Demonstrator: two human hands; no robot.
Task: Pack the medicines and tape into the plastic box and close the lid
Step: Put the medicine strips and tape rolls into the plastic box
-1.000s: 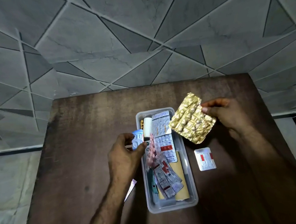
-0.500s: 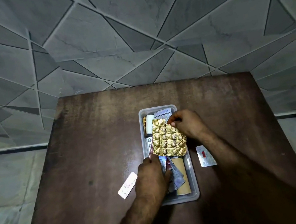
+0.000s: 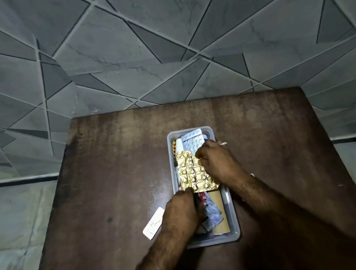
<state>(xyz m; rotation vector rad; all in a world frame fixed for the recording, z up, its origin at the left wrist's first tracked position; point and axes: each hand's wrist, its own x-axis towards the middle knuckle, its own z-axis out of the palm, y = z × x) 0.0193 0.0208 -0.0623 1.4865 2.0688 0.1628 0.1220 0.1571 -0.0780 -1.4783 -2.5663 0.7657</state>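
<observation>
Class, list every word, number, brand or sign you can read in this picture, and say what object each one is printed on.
None can be read.
Silver blister strip at the far end of the clear plastic box: blue print, too blurred.
White strip on the brown wooden table: faint red marks, illegible.
Red-marked strips in the box: too small.
Gold foil blister sheet: no print visible.

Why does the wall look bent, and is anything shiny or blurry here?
Head view: the wide lens bows the tiled wall; the gold blister sheet glints under dim light; the forearms at the bottom are soft and shadowed; the table stays dark.
</observation>
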